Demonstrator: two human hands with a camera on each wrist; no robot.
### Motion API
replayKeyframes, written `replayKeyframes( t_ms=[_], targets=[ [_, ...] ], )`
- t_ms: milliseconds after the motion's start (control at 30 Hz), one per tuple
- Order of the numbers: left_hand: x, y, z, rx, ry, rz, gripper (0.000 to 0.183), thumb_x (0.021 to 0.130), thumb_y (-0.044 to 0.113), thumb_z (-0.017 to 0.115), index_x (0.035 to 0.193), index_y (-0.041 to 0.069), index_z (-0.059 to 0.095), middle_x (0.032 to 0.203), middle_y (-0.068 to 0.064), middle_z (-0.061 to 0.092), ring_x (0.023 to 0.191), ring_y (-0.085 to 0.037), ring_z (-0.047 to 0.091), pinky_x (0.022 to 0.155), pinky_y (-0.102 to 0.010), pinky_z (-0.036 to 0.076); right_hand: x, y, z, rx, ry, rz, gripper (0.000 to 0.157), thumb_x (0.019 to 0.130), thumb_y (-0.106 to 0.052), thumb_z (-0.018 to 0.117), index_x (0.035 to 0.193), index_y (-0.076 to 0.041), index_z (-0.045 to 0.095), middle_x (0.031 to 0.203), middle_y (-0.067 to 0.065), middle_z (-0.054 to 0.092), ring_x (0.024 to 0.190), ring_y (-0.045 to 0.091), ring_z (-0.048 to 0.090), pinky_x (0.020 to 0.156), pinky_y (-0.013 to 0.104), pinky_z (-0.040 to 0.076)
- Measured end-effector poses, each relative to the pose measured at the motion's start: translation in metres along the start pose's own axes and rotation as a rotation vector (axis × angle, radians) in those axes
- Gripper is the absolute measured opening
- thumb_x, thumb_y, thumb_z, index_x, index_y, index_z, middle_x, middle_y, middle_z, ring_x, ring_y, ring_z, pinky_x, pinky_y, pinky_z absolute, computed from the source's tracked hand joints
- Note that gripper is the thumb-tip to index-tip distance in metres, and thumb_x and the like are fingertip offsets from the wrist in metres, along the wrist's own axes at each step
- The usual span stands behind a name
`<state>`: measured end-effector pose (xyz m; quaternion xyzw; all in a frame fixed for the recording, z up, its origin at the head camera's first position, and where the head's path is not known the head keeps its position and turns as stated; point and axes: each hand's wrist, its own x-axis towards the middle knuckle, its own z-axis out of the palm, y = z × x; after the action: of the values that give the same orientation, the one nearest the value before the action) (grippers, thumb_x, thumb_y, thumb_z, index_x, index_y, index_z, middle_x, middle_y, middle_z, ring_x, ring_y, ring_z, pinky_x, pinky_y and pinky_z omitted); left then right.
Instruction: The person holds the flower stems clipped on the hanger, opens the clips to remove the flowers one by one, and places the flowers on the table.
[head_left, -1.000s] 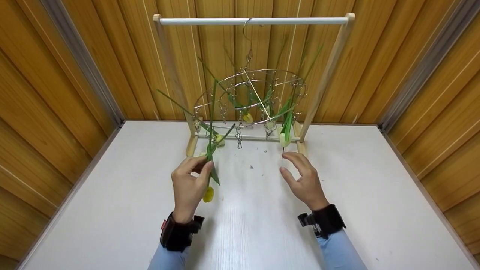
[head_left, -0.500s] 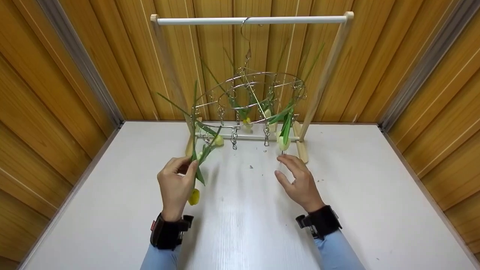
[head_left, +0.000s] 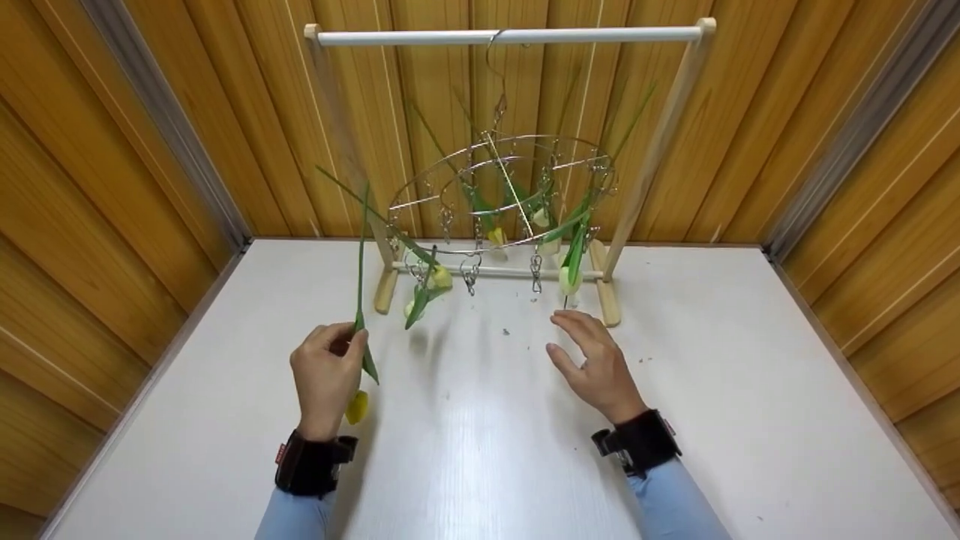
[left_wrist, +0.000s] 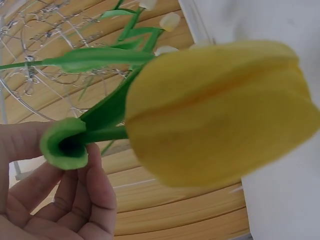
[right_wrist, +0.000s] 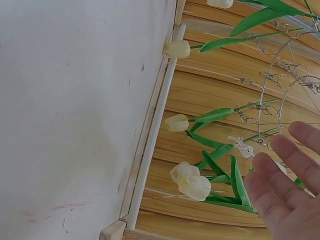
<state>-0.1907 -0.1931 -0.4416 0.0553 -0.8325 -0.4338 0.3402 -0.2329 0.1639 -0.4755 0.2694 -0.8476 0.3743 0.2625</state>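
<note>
My left hand [head_left: 326, 371] pinches the green stem of a yellow tulip [head_left: 357, 407] between thumb and fingertips. Its bloom points down, and in the left wrist view the petals [left_wrist: 215, 115] fill much of the frame. The tulip is apart from the round metal clip hanger [head_left: 510, 245], left of its front. My right hand [head_left: 600, 371] holds nothing; its fingers are spread just below a white tulip [head_left: 570, 281] that hangs head down at the hanger's right side. In the right wrist view, fingers [right_wrist: 280, 182] overlap the hanger's clips.
A wooden stand with a white top rod [head_left: 405, 37] carries the hanger. Other tulips hang from it, including a pale yellow one [head_left: 441, 277] at left. Bare metal clips [head_left: 536, 276] dangle in front. Small dark specks lie on the white table [head_left: 480, 465].
My left hand has moved left and slightly nearer with the yellow tulip, away from the hanging tulips it overlapped. The hanger's front clips have swung a little. My right hand has shifted only slightly.
</note>
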Motion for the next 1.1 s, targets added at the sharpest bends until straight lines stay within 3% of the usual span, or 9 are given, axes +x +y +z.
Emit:
replayKeyframes(
  t_ms=[400,767,1100],
  targets=[
    [0.009,-0.028,-0.011,0.109,-0.019,-0.023,0.008,0.088,-0.001,0.074,0.093,-0.005,0.079,0.081,-0.017,0.071,0.071,-0.029,0.065,0.065,-0.033,0.048,0.000,0.001,0.006,-0.028,0.008,-0.073,0.040,0.091,-0.008,0.077,0.128,0.002,0.067,0.133,0.016,0.064,0.126,0.034,0.058,0.104,0.052,0.047],
    [0.018,-0.041,-0.014,0.206,-0.114,-0.070,0.011,0.090,0.002,0.072,0.091,-0.007,0.078,0.082,-0.020,0.072,0.073,-0.034,0.066,0.063,-0.040,0.051,0.000,-0.009,0.014,-0.111,0.035,-0.162,0.040,0.088,-0.006,0.077,0.126,0.005,0.068,0.132,0.017,0.065,0.124,0.035,0.058,0.103,0.051,0.049],
    [0.027,-0.049,-0.012,0.246,-0.190,-0.141,0.014,0.090,0.005,0.070,0.086,-0.006,0.077,0.081,-0.020,0.073,0.073,-0.032,0.067,0.057,-0.032,0.049,-0.003,-0.013,0.022,-0.117,-0.018,-0.171,0.040,0.090,-0.010,0.077,0.126,0.004,0.068,0.133,0.017,0.064,0.125,0.033,0.059,0.104,0.048,0.049]
  ],
)
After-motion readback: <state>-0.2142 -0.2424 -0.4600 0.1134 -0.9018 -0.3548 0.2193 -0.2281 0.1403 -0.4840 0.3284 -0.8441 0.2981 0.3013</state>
